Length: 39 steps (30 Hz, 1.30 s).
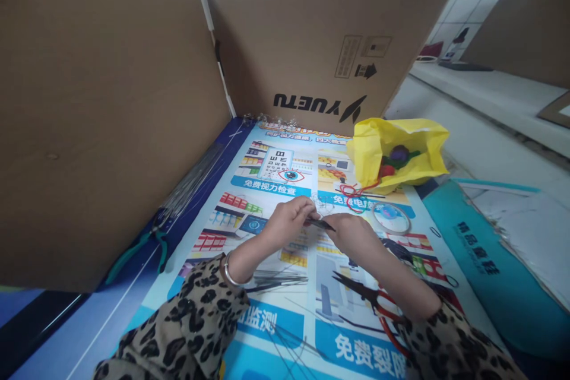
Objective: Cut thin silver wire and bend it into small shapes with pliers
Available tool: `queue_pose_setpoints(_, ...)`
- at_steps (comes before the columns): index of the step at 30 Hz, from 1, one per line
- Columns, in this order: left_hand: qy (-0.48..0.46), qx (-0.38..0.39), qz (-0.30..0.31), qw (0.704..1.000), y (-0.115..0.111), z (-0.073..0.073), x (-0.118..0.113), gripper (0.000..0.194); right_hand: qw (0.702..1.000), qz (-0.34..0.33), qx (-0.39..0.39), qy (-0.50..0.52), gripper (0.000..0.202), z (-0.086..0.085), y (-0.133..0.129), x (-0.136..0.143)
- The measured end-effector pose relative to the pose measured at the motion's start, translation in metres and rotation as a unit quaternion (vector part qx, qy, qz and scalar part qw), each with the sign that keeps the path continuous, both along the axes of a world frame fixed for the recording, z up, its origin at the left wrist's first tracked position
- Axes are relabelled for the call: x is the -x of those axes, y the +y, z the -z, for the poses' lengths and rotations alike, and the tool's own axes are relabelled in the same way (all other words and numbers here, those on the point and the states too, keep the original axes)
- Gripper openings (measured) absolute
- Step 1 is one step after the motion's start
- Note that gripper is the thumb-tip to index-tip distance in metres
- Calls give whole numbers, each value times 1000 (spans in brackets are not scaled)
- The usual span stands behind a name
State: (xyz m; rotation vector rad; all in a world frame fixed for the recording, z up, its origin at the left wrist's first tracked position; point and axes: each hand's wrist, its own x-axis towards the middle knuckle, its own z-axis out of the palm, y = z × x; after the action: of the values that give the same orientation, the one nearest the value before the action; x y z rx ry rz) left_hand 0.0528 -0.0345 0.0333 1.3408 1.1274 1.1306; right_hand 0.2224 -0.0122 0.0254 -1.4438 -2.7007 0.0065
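Near the middle of the printed poster (276, 237), my left hand (289, 219) and my right hand (350, 231) almost meet. A small dark flat piece (320, 224) spans the gap between them, and the fingers of both hands are closed on it. What it is cannot be made out. Scissors with red handles (385, 304) lie with their blades apart beside my right forearm. Thin dark wires (278, 280) lie below my left hand, with more strands nearer the front edge. Red cord (351, 193) and a round clear dish (392, 218) are beyond my right hand.
Cardboard panels (303, 29) stand at the back and left. A yellow bag (367, 151) holding red, purple and green material sits at the back right. Teal-handled pliers (133, 255) and a bundle of wires (191, 181) lie left. A teal box (490, 285) stands right.
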Motion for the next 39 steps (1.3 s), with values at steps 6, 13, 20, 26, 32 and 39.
queue_pose_setpoints(6,-245,190,-35,950,7,-2,5,16,982,-27,-179,62,17,3,1,-2)
queue_pose_setpoints(13,-334,235,-32,912,2,-5,-1,8,937,-112,-330,4,23,-2,-9,-3)
queue_pose_setpoints(20,-367,209,-53,905,-6,-2,-15,7,924,-136,-358,3,25,0,-13,-1)
queue_pose_setpoints(26,-351,199,-55,914,-6,5,-16,11,922,-152,-355,29,26,0,-12,1)
queue_pose_setpoints(32,-352,198,-59,913,-6,8,-17,12,918,-163,-360,36,23,1,-10,2)
queue_pose_setpoints(39,-354,209,-58,910,-7,3,-17,14,916,-160,-367,16,20,1,-10,1)
